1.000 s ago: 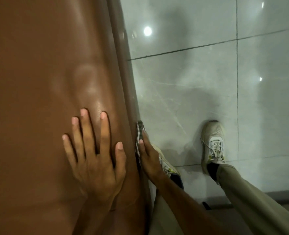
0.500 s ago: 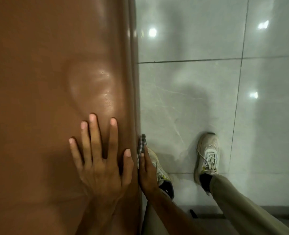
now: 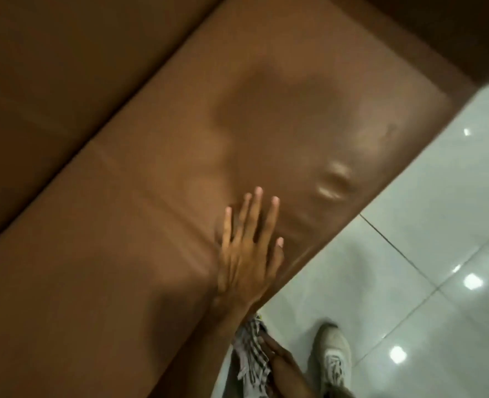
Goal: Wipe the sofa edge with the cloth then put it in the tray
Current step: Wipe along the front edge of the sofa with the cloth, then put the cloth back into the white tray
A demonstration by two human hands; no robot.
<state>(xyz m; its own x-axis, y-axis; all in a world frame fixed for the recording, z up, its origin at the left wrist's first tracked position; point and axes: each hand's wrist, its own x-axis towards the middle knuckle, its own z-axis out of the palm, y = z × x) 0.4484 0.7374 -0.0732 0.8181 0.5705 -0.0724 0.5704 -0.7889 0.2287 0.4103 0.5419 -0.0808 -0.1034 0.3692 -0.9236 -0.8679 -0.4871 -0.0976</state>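
The brown leather sofa fills most of the view, its front edge running diagonally from lower left to upper right. My left hand lies flat on the seat cushion near that edge, fingers spread, holding nothing. Below it, my right hand presses a checked cloth against the front side of the sofa; only part of the hand shows. No tray is in view.
Glossy grey floor tiles lie to the right of the sofa, with light reflections. My shoe stands on the floor close to the sofa's front. The sofa backrest rises at the upper left.
The view has swung, so the sofa edge now runs diagonally. My right hand with the cloth sits further back along the edge, below my left hand. The left hand stays flat on the seat.
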